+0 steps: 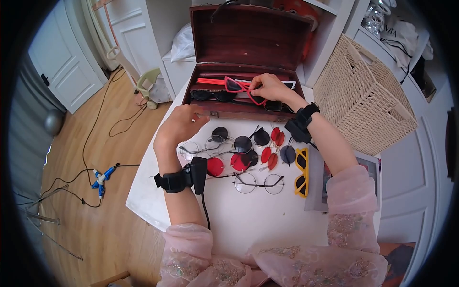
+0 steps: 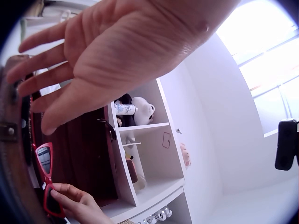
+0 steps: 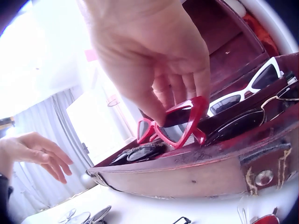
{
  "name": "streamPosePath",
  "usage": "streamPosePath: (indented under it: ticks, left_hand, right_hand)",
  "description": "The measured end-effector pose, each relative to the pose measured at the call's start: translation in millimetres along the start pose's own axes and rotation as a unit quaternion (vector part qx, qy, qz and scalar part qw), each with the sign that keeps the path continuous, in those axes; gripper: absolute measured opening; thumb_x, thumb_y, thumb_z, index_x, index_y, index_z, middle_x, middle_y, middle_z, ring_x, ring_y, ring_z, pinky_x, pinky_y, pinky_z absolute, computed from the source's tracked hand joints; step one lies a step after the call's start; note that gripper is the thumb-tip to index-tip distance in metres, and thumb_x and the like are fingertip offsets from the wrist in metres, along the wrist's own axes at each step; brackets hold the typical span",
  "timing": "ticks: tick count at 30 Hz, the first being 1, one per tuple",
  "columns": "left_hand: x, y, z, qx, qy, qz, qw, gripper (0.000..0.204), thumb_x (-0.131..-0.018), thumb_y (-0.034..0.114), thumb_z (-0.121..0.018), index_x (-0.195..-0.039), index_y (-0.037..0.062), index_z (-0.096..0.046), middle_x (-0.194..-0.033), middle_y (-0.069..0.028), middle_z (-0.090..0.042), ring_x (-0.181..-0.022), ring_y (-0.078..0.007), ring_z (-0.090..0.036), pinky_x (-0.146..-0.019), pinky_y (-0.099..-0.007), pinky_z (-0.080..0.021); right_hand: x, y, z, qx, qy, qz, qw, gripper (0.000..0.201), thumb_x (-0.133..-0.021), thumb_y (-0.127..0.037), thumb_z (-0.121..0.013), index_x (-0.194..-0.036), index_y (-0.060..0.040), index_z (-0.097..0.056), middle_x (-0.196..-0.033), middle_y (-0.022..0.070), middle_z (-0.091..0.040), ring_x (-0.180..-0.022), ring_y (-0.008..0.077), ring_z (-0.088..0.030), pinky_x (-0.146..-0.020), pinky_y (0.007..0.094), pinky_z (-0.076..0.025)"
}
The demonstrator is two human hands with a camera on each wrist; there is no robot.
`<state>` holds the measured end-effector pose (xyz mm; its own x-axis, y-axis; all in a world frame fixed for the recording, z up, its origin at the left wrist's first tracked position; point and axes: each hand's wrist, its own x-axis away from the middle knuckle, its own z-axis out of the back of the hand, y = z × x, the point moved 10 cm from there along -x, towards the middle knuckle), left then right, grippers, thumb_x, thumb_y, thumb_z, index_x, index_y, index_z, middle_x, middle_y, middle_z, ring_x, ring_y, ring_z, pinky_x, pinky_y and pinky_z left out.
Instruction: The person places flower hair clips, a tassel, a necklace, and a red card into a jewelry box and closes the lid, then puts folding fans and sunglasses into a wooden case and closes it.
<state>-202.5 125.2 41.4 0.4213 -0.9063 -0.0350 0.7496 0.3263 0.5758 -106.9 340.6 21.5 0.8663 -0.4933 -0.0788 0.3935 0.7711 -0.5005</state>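
Red-framed cat-eye sunglasses (image 1: pixel 233 85) are pinched between the thumb and fingers of my right hand (image 1: pixel 272 89), over the open dark red box (image 1: pixel 248 113). In the right wrist view the red frame (image 3: pixel 189 122) is tilted above the box's front wall. Black sunglasses (image 1: pixel 213 95) and white-framed sunglasses (image 3: pixel 268 77) lie inside the box. My left hand (image 1: pixel 180 125) hovers by the box's front left corner, holding nothing; the left wrist view shows its fingers spread (image 2: pixel 51 77).
On the white table (image 1: pixel 239 215) before the box lie several round glasses, clear (image 1: pixel 245 183), dark (image 1: pixel 261 136) and red (image 1: pixel 215 166), and yellow-framed sunglasses (image 1: pixel 301 172). A grey tray (image 1: pixel 315 201) lies at the right, partly behind the right arm. A woven basket (image 1: pixel 363 95) stands right of the box.
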Motion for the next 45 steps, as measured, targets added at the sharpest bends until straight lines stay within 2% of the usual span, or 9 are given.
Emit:
streamPosePath:
  ticks: [8,11,17,26,28,30,35,43,45]
  left_hand:
    - [2,3,2,0.002,0.003,0.007,1.000,0.035,-0.080,0.027,-0.064,-0.101,0.0001,-0.065,-0.090,-0.0194,-0.066,-0.083,-0.0306,-0.064,-0.073,-0.0365,-0.050]
    - [0,1,0,-0.001,0.001,-0.003,1.000,0.035,-0.080,0.027,-0.064,-0.102,0.0007,-0.064,-0.090,-0.0188,-0.066,-0.084,-0.0302,-0.064,-0.073,-0.0363,-0.050]
    - [-3,-14,-1,0.012,0.008,0.002,1.000,0.036,-0.079,0.027,-0.065,-0.104,0.0013,-0.064,-0.091,-0.0182,-0.066,-0.084,-0.0297,-0.064,-0.073,-0.0363,-0.050]
    - [-2,-12,0,0.020,0.011,0.002,1.000,0.037,-0.078,0.027,-0.066,-0.103,0.0002,-0.064,-0.089,-0.0193,-0.066,-0.082,-0.0304,-0.065,-0.073,-0.0358,-0.050]
    - [-2,-12,0,0.020,0.012,0.003,1.000,0.037,-0.078,0.027,-0.066,-0.103,0.0000,-0.064,-0.089,-0.0194,-0.066,-0.082,-0.0305,-0.065,-0.072,-0.0359,-0.050]
    - [-1,-12,1,0.019,0.009,0.007,1.000,0.037,-0.078,0.027,-0.066,-0.103,-0.0003,-0.064,-0.089,-0.0195,-0.066,-0.082,-0.0305,-0.065,-0.072,-0.0362,-0.050]
    - [1,-8,2,0.024,0.006,0.021,0.999,0.036,-0.078,0.027,-0.065,-0.102,-0.0001,-0.064,-0.089,-0.0193,-0.066,-0.082,-0.0307,-0.065,-0.072,-0.0360,-0.050]
    - [1,-5,0,-0.003,0.004,0.023,1.000,0.035,-0.078,0.028,-0.065,-0.102,0.0018,-0.065,-0.091,-0.0189,-0.065,-0.085,-0.0310,-0.064,-0.075,-0.0370,-0.050]
    - [-1,-8,-2,-0.027,0.009,0.014,0.999,0.032,-0.082,0.028,-0.063,-0.103,0.0044,-0.064,-0.090,-0.0134,-0.066,-0.076,-0.0238,-0.066,-0.067,-0.0341,-0.050]
  right_hand:
    - [2,-6,18,-0.018,0.010,0.017,1.000,0.018,-0.075,-0.011,-0.069,-0.092,-0.0039,-0.067,-0.086,0.0084,-0.067,-0.081,0.0174,-0.061,-0.076,0.0305,-0.047]
    - [5,-11,15,-0.059,-0.020,0.029,0.998,0.019,-0.072,-0.014,-0.069,-0.089,-0.0056,-0.068,-0.089,0.0107,-0.067,-0.086,0.0217,-0.064,-0.078,0.0326,-0.048]
    - [2,-28,-16,-0.046,-0.089,0.072,0.992,0.018,-0.073,-0.013,-0.068,-0.089,-0.0044,-0.067,-0.086,0.0100,-0.067,-0.082,0.0193,-0.063,-0.074,0.0318,-0.048]
    - [-6,-16,-30,-0.097,-0.118,0.045,0.987,0.021,-0.075,-0.013,-0.067,-0.094,-0.0035,-0.067,-0.089,0.0093,-0.067,-0.086,0.0184,-0.062,-0.077,0.0301,-0.047]
    - [-10,-7,-21,-0.114,-0.100,0.011,0.988,0.017,-0.080,-0.009,-0.065,-0.097,-0.0025,-0.064,-0.093,0.0065,-0.065,-0.089,0.0144,-0.059,-0.082,0.0279,-0.045]
    - [-23,4,-8,-0.138,-0.050,0.014,0.989,0.015,-0.081,-0.007,-0.064,-0.095,-0.0024,-0.065,-0.094,0.0074,-0.066,-0.089,0.0155,-0.061,-0.081,0.0284,-0.046]
    - [-37,4,18,0.041,0.066,0.010,0.997,0.015,-0.077,-0.013,-0.064,-0.091,-0.0081,-0.066,-0.088,0.0095,-0.067,-0.089,0.0257,-0.063,-0.080,0.0370,-0.047]
    - [-65,-12,-13,0.027,0.081,0.036,0.996,0.015,-0.077,-0.013,-0.062,-0.091,-0.0086,-0.065,-0.090,0.0102,-0.067,-0.092,0.0286,-0.062,-0.080,0.0397,-0.047]
    - [-71,-12,-18,0.014,0.075,0.030,0.997,0.015,-0.077,-0.013,-0.062,-0.091,-0.0082,-0.065,-0.091,0.0105,-0.067,-0.092,0.0287,-0.062,-0.081,0.0394,-0.047]
